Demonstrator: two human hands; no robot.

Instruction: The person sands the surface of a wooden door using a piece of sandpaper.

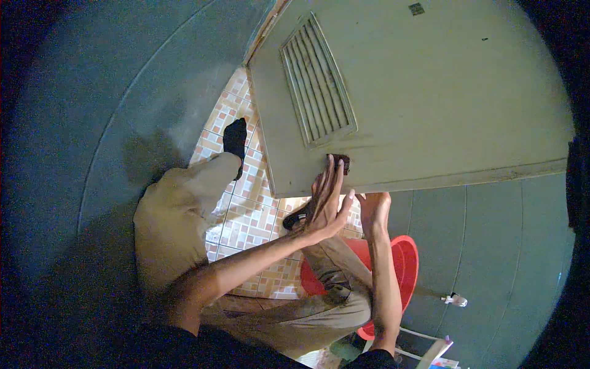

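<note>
At nine to ten o'clock a grey-green wall (117, 117) curves down the side, its seam bowed, its edge leaving a wedge of mosaic-tiled floor (243, 212). The person's left khaki trouser leg (169, 215) stands close to that wall, a black-clad foot (235, 136) resting on the tiles near eleven o'clock. Bare floor shows between this leg and the bottom edge of the door (461, 92), the widest open room underfoot. Toward noon the door carries a framed louvred vent (318, 80).

Just right of centre, toward two o'clock, a dark maroon scrubbing pad (344, 164) lies against the door face, between the vent and the door's long edge. The left hand (329, 206) is unclenched, its extended fingers laid over the pad. Close beside it, toward four o'clock, the right hand (375, 212) meets that long edge; its fingers go out of sight behind it, so I cannot tell whether they grasp.

Further round at four o'clock, a red plastic tub (410, 261) sits behind the right forearm, crowding the right knee. Beyond its rim, a wall tap (456, 300) juts out.
</note>
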